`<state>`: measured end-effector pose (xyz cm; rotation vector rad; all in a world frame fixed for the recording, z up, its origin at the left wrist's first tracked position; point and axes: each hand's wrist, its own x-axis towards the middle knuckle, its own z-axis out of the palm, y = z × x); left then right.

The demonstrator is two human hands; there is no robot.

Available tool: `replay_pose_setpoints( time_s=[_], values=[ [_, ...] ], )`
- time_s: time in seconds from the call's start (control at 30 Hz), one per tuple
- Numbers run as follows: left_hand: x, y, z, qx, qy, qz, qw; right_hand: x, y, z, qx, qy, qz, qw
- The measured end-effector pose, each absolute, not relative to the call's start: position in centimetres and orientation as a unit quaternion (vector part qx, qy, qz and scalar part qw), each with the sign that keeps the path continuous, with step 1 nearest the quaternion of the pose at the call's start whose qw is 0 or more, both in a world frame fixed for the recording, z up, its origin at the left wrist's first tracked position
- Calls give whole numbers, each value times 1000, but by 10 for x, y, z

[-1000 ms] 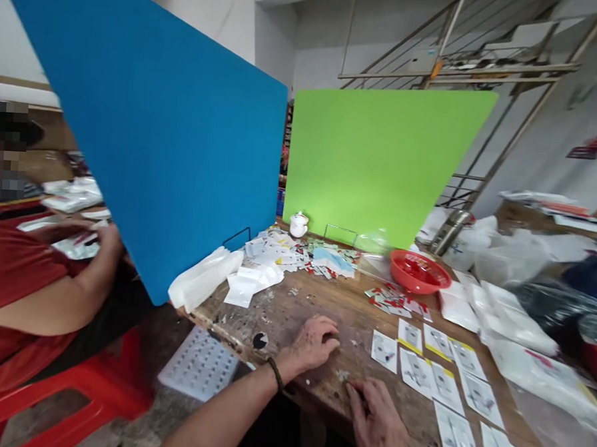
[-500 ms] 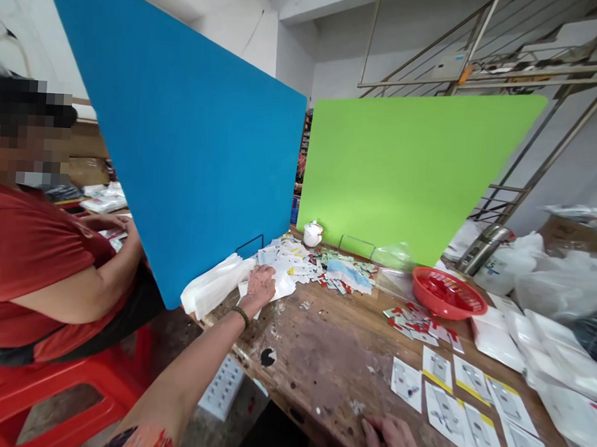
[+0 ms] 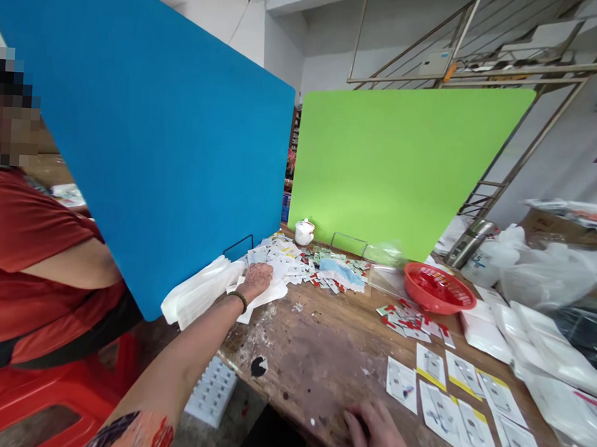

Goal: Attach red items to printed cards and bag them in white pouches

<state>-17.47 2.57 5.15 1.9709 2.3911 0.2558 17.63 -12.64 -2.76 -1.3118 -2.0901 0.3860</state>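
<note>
The left hand (image 3: 256, 279) lay over white sheets (image 3: 269, 294) on the tabletop (image 3: 317, 344).
Head view: whether its grip held any could not be told; the right hand's (image 3: 378, 438) was released. The packets' (image 3: 439, 416) print was illegible; the neighbouring white bundle's (image 3: 199, 290) long axis slanted far-right.

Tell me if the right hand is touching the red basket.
Apart: the head view shows bare tabletop and cards between the right hand and red basket.
</note>
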Motion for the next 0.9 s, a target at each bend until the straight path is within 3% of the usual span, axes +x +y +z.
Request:
replay_pose_setpoints(
  time_s=[0.1, 0.23, 0.47, 0.7, 0.8, 0.9],
  values=[
    [-166, 32, 56, 645, 760, 78, 19, 141, -112, 4, -491, -804, 214, 256],
    [-150, 54, 63, 674, 734, 83, 0, 92, -96, 30, -452, -813, 264, 256],
    [-131, 84, 42, 709, 698, 105, 0, 66, -90, 19, -428, -789, 340, 281],
    [-138, 88, 45, 662, 700, 264, 34, 73, -67, 16, -474, -715, 419, 298],
    [-135, 83, 52, 631, 687, 353, 73, 75, -47, 11, -496, -667, 442, 338],
    [-125, 71, 54, 614, 649, 426, 142, 74, -21, 9, -502, -601, 442, 438]
  ],
)
